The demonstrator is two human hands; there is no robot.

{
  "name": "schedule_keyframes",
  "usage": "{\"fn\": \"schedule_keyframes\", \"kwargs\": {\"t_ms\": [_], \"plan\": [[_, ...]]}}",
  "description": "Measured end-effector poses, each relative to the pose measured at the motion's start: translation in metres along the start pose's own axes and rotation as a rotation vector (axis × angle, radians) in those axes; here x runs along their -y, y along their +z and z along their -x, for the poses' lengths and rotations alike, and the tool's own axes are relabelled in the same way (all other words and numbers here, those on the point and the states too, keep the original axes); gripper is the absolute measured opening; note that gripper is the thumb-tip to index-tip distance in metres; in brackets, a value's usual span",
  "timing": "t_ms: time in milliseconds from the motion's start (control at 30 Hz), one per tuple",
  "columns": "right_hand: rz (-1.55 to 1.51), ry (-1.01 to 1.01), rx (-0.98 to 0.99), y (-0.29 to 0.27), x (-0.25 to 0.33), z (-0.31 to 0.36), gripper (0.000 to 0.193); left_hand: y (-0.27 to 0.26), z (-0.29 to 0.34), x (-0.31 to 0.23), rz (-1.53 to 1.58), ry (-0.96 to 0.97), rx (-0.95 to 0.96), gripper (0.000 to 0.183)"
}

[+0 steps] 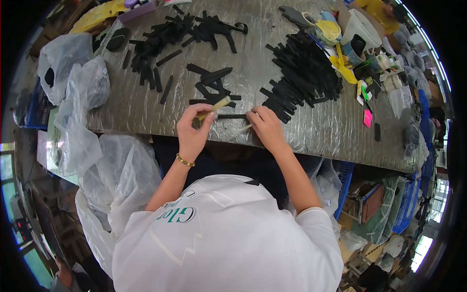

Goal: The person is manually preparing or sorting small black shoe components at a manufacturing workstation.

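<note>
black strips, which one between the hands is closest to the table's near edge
The strip whose right end meets the right hand; the other strips there lie farther away.

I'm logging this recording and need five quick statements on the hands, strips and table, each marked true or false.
1. The left hand holds a yellowish, stick-like piece. True.
2. The right hand is far from any strip. False: the right hand's fingers are at one end of a black strip between the two hands.
3. The densest heap of black strips lies on the right side of the table. True.
4. A beaded bracelet is on the right wrist. False: the beaded bracelet is on the left wrist.
5. A bright pink piece lies left of the densest heap. False: the bright pink piece lies right of it.
</note>
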State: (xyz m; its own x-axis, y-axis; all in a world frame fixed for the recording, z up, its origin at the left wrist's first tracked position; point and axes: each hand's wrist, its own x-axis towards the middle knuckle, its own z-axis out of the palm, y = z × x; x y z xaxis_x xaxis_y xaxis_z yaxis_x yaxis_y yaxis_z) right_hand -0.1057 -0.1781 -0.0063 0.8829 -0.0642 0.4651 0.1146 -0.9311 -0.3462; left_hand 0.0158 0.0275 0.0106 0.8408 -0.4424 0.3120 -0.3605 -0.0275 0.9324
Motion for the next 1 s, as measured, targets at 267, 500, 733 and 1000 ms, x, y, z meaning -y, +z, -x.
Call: {"fn": "schedule_keyframes", "kwargs": {"t_ms": [267,500,733,1000], "plan": [[-0.13,0.193,-0.032,-0.022,0.016,0.031,0.035,0.025,0.013,0.002,-0.328,0.288,0.353,0.011],[-0.168,0.299,0.025,-0.015,0.021,0.028,0.035,0.031,0.003,0.002,-0.283,0.377,0.425,0.013],[-0.071,0.628,-0.055,-0.006,0.045,0.035,0.028,0.034,0.009,0.006,-0.279,0.303,0.52,0.021],[-0.151,0.691,-0.197,-0.003,0.052,0.033,0.015,0.043,0.008,0.003,-0.304,0.346,0.503,0.026]]}}
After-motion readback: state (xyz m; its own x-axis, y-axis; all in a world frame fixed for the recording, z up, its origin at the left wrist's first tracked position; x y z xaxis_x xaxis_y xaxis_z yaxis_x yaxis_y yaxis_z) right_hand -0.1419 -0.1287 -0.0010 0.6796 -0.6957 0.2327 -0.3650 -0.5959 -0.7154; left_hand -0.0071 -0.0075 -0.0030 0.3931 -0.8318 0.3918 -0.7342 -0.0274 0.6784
